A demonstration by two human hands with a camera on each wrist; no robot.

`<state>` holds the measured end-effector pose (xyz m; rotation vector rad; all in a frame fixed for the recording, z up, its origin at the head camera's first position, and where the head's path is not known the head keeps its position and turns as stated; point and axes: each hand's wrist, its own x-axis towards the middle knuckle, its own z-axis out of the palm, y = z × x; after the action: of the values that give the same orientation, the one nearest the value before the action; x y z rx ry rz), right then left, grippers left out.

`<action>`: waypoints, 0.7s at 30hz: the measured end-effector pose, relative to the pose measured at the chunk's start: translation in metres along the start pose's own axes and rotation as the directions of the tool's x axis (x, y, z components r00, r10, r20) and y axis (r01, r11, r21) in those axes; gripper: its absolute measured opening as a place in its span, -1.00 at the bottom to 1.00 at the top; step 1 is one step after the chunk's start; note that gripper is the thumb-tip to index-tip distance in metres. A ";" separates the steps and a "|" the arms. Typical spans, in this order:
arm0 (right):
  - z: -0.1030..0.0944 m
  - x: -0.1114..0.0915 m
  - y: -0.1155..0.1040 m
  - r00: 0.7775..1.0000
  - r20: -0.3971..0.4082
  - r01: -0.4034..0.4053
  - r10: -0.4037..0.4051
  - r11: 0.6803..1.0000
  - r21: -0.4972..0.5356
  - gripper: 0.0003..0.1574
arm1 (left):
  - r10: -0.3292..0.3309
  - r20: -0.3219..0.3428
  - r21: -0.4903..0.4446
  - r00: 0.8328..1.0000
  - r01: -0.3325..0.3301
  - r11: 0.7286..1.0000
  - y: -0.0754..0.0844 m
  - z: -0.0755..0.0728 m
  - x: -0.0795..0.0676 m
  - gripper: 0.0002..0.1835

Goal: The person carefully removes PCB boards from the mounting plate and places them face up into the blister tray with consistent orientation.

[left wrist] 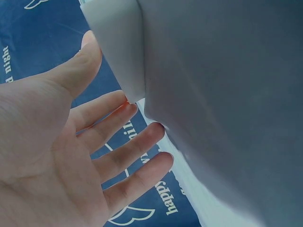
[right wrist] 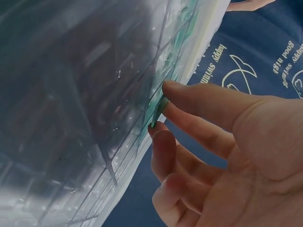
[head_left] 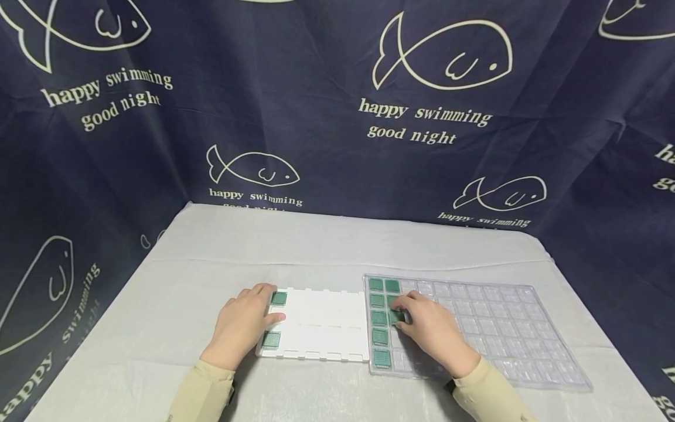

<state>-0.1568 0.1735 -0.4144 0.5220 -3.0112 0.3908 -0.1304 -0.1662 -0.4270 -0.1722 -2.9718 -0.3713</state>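
Observation:
My left hand (head_left: 241, 323) lies along the left edge of a white tray (head_left: 321, 325), its fingers extended and the thumb over the near part of that edge. Two green square chips (head_left: 271, 340) sit in the tray's left end, one at the far corner and one at the near corner. At the clear plastic tray (head_left: 490, 328) on the right, my right hand (head_left: 429, 328) pinches a green chip (right wrist: 161, 109) between thumb and fingers, tilted up close over its pocket. Several more green chips (head_left: 378, 318) fill the clear tray's leftmost column.
Both trays lie side by side on a table with a white cloth (head_left: 295, 246), their edges meeting. Pockets without chips (head_left: 490, 309) fill most of the clear tray. A dark blue curtain (head_left: 327, 105) with fish prints hangs behind and at both sides.

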 end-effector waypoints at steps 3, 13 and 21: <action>0.000 0.000 0.001 1.000 0.004 0.001 -0.001 1.000 0.003 -0.62 | -0.001 -0.003 -0.004 1.000 0.001 1.000 0.000 0.000 0.000 -0.30; -0.001 0.002 0.003 1.000 0.015 0.008 -0.008 1.000 0.009 -0.62 | -0.003 0.004 -0.002 1.000 0.003 1.000 0.000 0.000 0.001 -0.29; -0.002 0.002 0.003 1.000 0.019 0.002 -0.002 1.000 0.010 -0.62 | -0.005 0.005 -0.010 1.000 0.005 1.000 0.000 -0.001 0.000 -0.31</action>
<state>-0.1597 0.1758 -0.4132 0.5323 -3.0283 0.4034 -0.1304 -0.1663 -0.4260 -0.1675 -2.9759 -0.3866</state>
